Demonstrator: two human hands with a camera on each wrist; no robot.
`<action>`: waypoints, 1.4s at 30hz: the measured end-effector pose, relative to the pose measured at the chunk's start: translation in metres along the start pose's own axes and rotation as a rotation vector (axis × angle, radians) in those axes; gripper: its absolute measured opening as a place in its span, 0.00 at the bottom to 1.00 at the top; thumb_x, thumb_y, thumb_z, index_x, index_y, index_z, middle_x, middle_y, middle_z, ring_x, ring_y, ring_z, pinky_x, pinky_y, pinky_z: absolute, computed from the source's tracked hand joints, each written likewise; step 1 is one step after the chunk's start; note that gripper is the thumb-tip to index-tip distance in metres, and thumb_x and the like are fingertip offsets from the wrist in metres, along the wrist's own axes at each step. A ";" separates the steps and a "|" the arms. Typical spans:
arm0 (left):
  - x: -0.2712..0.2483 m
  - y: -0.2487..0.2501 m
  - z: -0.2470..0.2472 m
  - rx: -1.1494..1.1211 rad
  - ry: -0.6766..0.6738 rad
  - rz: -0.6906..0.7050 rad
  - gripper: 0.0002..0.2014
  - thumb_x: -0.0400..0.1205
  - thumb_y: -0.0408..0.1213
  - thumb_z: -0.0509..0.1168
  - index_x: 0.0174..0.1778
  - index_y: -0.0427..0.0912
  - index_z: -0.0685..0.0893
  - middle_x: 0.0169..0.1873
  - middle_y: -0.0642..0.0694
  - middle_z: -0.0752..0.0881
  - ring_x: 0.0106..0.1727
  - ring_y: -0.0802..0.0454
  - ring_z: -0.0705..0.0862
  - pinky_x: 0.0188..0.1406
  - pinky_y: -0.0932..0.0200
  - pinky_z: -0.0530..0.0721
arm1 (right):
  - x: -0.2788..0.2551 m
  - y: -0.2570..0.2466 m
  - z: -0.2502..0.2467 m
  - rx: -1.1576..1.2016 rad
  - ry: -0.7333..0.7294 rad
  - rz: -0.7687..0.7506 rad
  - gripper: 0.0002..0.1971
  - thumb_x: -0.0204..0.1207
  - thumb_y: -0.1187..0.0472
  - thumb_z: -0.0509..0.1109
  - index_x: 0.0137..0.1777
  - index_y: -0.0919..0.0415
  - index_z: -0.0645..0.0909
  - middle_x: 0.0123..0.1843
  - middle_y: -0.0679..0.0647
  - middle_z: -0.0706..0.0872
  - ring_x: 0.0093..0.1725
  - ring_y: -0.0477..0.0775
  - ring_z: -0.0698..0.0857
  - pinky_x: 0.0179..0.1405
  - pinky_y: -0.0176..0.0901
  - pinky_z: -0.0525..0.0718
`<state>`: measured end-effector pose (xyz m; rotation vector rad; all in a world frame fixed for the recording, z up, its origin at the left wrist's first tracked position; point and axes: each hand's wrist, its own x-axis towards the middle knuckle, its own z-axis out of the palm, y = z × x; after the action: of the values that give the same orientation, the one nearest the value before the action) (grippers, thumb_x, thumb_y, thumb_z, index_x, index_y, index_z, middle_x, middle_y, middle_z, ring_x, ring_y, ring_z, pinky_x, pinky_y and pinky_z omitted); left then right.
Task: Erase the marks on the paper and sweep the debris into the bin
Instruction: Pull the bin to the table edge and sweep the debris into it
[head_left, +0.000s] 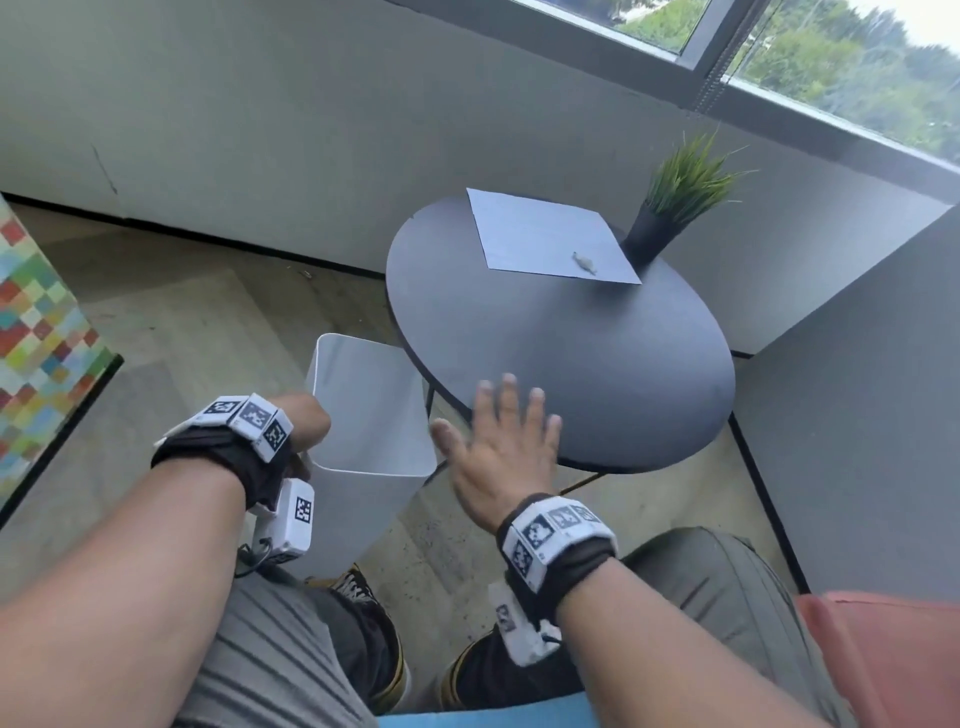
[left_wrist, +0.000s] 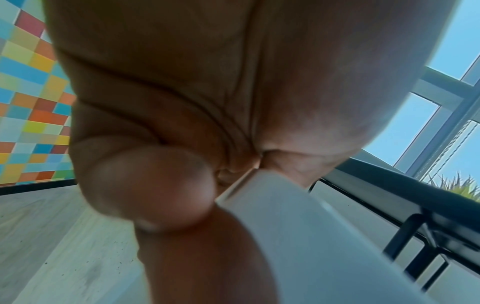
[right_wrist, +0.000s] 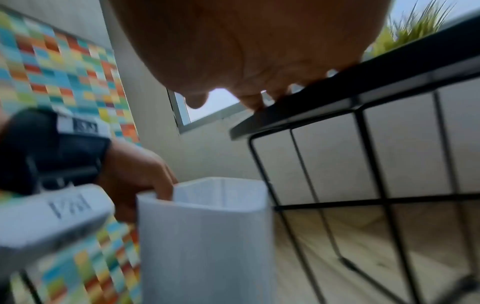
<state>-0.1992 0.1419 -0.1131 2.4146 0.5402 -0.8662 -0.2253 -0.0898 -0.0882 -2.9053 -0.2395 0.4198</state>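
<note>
A white sheet of paper lies at the far side of the round dark table, with a small grey eraser lump near its right corner. A white bin is tilted beside the table's near left edge. My left hand grips the bin's near left rim, thumb outside and fingers inside. My right hand lies flat with spread straight fingers on the table's near edge, just right of the bin mouth, holding nothing.
A potted green grass plant stands at the table's far right by the paper. The table has a black wire frame. Grey walls close in behind and to the right; a colourful tiled panel stands at the left. My knees are below.
</note>
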 end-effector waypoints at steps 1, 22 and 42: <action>0.000 0.000 0.000 0.002 0.000 -0.001 0.15 0.82 0.24 0.53 0.56 0.21 0.81 0.54 0.25 0.86 0.43 0.38 0.80 0.26 0.61 0.71 | 0.002 -0.016 -0.004 0.068 -0.028 -0.095 0.42 0.77 0.26 0.35 0.86 0.49 0.39 0.87 0.48 0.34 0.85 0.57 0.31 0.83 0.64 0.34; 0.003 -0.001 -0.010 -0.057 -0.027 0.006 0.16 0.82 0.25 0.52 0.58 0.24 0.82 0.42 0.29 0.88 0.34 0.40 0.82 0.22 0.63 0.72 | 0.027 0.004 -0.039 0.368 0.105 -0.395 0.29 0.84 0.43 0.60 0.84 0.43 0.58 0.84 0.45 0.66 0.82 0.48 0.65 0.83 0.56 0.58; 0.010 0.005 -0.013 0.004 -0.029 -0.010 0.16 0.82 0.25 0.53 0.61 0.26 0.81 0.43 0.31 0.87 0.32 0.44 0.77 0.19 0.64 0.72 | 0.033 0.129 -0.071 0.287 0.331 0.113 0.30 0.85 0.48 0.59 0.85 0.54 0.58 0.87 0.52 0.56 0.86 0.48 0.54 0.85 0.48 0.51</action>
<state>-0.1836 0.1473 -0.1093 2.4014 0.5404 -0.9061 -0.1564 -0.2208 -0.0580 -2.6550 0.0335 -0.0159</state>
